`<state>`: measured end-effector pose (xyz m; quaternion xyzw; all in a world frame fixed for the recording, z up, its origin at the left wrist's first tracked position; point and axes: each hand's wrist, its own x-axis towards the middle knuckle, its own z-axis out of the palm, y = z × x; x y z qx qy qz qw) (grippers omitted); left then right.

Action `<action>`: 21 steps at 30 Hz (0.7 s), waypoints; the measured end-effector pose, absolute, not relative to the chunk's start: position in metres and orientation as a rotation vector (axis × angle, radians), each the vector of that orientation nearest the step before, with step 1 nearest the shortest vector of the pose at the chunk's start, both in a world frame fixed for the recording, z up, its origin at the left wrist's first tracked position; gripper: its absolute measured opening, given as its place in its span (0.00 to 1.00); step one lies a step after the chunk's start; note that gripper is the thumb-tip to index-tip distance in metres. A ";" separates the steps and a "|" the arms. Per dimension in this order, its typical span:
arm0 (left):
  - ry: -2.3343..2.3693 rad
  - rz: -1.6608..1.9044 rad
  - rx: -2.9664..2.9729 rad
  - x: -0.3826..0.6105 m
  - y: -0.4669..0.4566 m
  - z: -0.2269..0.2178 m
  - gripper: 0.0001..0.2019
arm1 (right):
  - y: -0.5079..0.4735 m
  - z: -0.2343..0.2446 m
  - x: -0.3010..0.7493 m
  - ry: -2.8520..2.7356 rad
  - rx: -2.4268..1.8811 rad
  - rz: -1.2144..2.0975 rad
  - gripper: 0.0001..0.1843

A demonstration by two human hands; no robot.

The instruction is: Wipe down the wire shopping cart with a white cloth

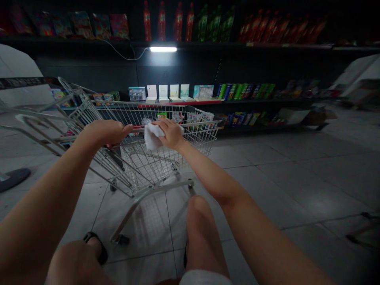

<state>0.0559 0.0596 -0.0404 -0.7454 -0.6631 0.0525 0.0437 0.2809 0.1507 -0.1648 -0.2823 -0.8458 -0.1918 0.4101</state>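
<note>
A wire shopping cart [154, 158] stands in front of me on the tiled floor, empty inside. My left hand [108, 132] is closed around the cart's red handle bar. My right hand [170, 132] presses a crumpled white cloth [152, 137] against the same bar, fingers curled over it. My knees show at the bottom of the view.
A second cart [35, 118] is nested at the left. Dark shelves [208, 99] with cards, boxes and bottles line the back wall under a lit tube lamp [163, 49]. Grey floor tiles [297, 178] stretch to the right. A dark round base [13, 177] lies at far left.
</note>
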 end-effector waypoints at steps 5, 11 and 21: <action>-2.119 0.383 -2.270 0.050 0.058 -0.036 0.38 | 0.191 -0.186 0.384 -1.988 -0.980 -0.417 0.21; -2.120 0.388 -2.241 0.045 0.060 -0.037 0.39 | 0.202 -0.194 0.424 -1.933 -1.121 -0.338 0.23; -2.375 0.364 -2.224 -0.011 0.058 -0.035 0.34 | 0.136 -0.200 0.373 -1.767 -1.196 -0.457 0.22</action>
